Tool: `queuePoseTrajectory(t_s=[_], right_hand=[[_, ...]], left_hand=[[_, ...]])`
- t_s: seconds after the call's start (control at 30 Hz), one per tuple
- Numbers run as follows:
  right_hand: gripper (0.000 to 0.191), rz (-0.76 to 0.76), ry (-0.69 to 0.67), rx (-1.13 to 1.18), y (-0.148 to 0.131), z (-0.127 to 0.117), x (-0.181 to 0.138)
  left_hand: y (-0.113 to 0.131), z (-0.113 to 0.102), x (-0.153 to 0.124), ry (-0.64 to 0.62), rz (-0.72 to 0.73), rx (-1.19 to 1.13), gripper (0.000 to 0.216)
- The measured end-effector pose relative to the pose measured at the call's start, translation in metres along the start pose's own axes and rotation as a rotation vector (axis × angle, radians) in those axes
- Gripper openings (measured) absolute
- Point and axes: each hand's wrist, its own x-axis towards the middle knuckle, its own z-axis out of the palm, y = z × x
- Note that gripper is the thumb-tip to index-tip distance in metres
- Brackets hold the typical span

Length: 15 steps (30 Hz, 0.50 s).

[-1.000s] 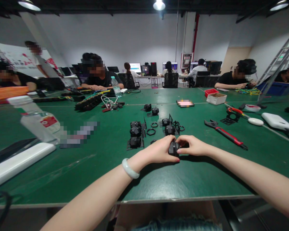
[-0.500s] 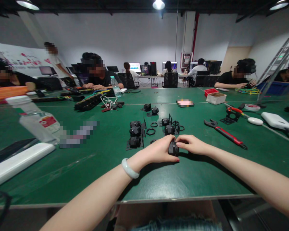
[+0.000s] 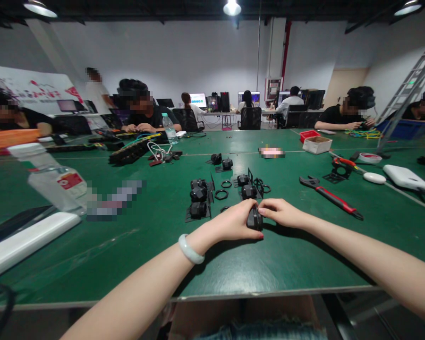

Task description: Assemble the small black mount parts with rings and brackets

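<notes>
A black cable gland [image 3: 254,221] is gripped by my left hand [image 3: 235,220], thumb on the near side and fingers over the top. From the other side my right hand [image 3: 278,211] pinches its right edge with thumb and fingertips. Just beyond my hands are two black glands on thin brackets [image 3: 249,191], with loose hex lock nuts [image 3: 221,194] around them. A column of similar bracketed glands [image 3: 198,209] lies to the left of my left hand. My left hand partly covers another nut.
An adjustable wrench [image 3: 331,198] with red-black handle lies right. A bracket [image 3: 336,171], white power bank [image 3: 407,177] and small boxes [image 3: 317,144] are beyond it. On the left stand a large clear bottle [image 3: 53,179] and a long white bar [image 3: 31,243]. Co-workers sit across the green table [image 3: 127,264].
My hands stay almost in place on the gland, with only a slight shift of the fingers. In the background, a standing person has moved to the right.
</notes>
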Motion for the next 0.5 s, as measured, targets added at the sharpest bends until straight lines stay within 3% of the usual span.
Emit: queuePoseTrajectory(t_s=[0.5], right_hand=[[0.037, -0.025, -0.029, -0.010, -0.0021, -0.0018, -0.0051]], left_hand=[[-0.0018, 0.0007, 0.0003, -0.010, -0.003, 0.006, 0.057]])
